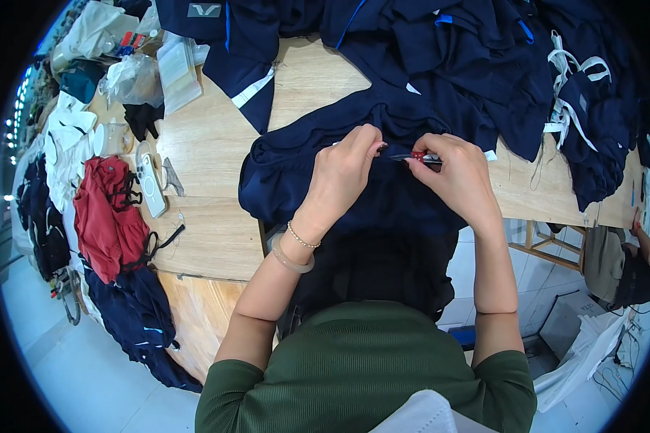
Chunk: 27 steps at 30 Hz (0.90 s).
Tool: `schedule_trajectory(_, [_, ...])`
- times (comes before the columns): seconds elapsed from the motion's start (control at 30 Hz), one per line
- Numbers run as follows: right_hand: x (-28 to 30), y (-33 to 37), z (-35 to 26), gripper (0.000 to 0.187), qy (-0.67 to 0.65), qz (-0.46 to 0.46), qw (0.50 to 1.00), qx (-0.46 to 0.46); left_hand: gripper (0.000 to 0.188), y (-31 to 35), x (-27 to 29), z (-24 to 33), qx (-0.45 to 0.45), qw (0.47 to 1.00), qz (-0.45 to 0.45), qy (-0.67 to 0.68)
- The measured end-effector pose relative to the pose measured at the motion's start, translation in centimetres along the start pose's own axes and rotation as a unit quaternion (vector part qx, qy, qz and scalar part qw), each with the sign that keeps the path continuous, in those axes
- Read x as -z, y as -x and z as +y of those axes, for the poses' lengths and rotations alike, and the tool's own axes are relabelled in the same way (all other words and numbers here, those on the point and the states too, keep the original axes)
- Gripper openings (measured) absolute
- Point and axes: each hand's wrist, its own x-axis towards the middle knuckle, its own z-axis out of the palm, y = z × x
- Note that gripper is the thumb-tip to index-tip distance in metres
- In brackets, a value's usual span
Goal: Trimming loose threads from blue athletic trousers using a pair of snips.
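Observation:
A dark navy garment (282,177) lies bunched on the table's near edge and hangs over toward my lap. Above it, my right hand (458,169) grips a small pair of thread snips (417,156) with red on the handle, the blades pointing left. My left hand (343,169) is closed in a pinch just left of the blade tips, close over the cloth. Whatever sits between its fingertips is too small to make out.
More navy garments (440,65) with white and blue trim heap along the far side. White straps (570,94) lie at right. On the left are a red garment (108,216), a white phone-like device (150,184) and plastic bags (133,79). Another person (621,263) sits at far right.

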Motion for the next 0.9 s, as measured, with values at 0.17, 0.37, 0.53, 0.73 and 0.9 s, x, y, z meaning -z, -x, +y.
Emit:
schedule_trajectory(0.17, [0.2, 0.0, -0.2, 0.017, -0.003, -0.008, 1.000, -0.013, 0.009, 0.1, 0.0, -0.3, 0.001, 1.000, 0.006, 0.018])
schedule_trajectory(0.37, [0.2, 0.5, -0.2, 0.020, -0.061, 0.000, 0.997, -0.054, 0.004, 0.5, 0.3, -0.1, 0.062, 0.992, 0.001, 0.111])
schedule_trajectory(0.53, [-0.1, 0.6, 0.1, 0.026, -0.207, 0.045, 0.972, -0.097, 0.011, 0.6, 1.0, -0.8, 0.087, 0.980, -0.066, 0.167])
schedule_trajectory(0.73, [-0.8, 1.4, 0.8, 0.030, -0.222, 0.027, 0.968, -0.113, 0.016, 0.3, 1.7, -0.3, 0.097, 0.973, -0.123, 0.172])
schedule_trajectory(0.9, [-2.2, 1.9, 0.6, 0.033, -0.216, -0.015, 0.972, -0.090, 0.014, -0.1, 1.9, -0.5, 0.111, 0.970, -0.159, 0.148])
